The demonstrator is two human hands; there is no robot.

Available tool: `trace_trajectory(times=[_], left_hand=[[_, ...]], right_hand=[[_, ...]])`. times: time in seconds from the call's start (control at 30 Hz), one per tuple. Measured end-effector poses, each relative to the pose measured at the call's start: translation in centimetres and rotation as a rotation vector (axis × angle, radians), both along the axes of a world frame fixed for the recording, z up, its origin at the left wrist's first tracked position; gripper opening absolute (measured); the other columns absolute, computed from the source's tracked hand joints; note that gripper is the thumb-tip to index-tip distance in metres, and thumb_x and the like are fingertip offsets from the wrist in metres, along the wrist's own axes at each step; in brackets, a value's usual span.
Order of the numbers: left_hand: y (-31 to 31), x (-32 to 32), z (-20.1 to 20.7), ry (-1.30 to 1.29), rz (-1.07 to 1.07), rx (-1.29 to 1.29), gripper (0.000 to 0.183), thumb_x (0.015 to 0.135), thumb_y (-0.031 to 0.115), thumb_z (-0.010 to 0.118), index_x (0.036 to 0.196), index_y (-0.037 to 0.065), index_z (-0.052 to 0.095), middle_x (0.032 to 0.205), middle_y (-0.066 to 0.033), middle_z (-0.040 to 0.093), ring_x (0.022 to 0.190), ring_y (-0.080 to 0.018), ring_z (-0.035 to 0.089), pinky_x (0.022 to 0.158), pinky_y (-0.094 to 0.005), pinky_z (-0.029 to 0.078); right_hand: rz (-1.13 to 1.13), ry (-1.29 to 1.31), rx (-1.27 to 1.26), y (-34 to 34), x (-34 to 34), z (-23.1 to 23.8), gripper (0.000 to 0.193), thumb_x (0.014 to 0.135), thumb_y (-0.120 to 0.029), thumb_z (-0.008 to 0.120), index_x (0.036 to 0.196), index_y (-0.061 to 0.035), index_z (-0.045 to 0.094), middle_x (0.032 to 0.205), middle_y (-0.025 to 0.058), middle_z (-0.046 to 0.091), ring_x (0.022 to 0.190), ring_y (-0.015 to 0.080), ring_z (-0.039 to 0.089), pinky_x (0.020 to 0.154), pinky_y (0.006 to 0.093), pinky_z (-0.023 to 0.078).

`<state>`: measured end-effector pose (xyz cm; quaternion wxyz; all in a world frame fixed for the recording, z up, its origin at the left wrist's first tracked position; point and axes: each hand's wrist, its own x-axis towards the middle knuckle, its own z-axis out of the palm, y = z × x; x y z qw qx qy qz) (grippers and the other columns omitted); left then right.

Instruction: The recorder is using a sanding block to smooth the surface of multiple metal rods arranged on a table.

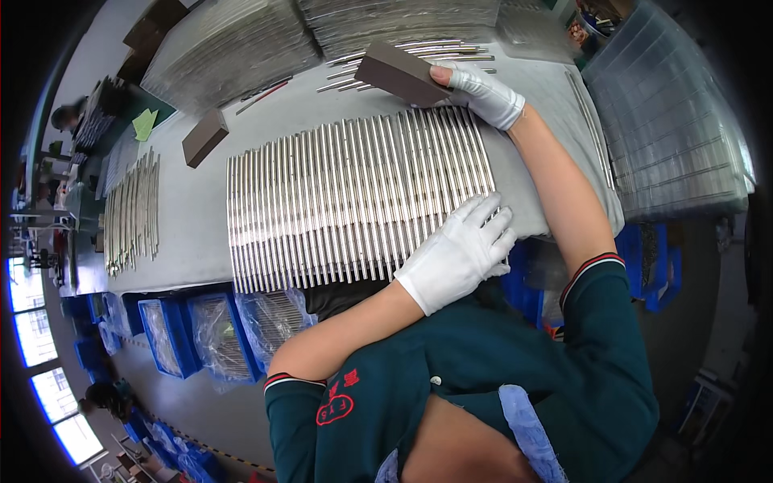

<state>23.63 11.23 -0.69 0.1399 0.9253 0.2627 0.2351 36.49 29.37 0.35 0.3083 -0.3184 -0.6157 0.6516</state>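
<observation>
A wide row of shiny metal rods lies side by side across the grey-covered table. My left hand, in a white glove, rests at the row's near right corner, its fingers extended over the last rods. At the far right end, my gloved right hand grips a brown rectangular block, thumb on top; its other fingers are mostly hidden. The block is just beyond the rods' far ends, and whether it touches them I cannot tell. A second brown block lies left of the row.
More rods lie loosely behind the held block, and another group sits at the table's left. Stacked clear plastic trays line the back; more plastic trays stand right. Blue bins with plastic liners are below the front edge.
</observation>
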Motion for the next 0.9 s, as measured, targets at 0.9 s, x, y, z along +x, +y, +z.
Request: trace_trajectory(times=[0.9], left_hand=[[-0.4,-7.0,2.7,0.115,0.151,-0.110,0.062,0.082,0.037,0.063,0.133,0.008,0.043,0.131,-0.0208,0.045,0.126,-0.0413,0.039,0.107,-0.0506,0.028]], right_hand=[[-0.034,-0.234,0.523,-3.9,-1.1,3.4,0.057,0.088,-0.043,0.060,0.136,-0.0152,0.048,0.128,0.0119,0.055,0.115,0.0206,0.052,0.100,0.0312,0.039]])
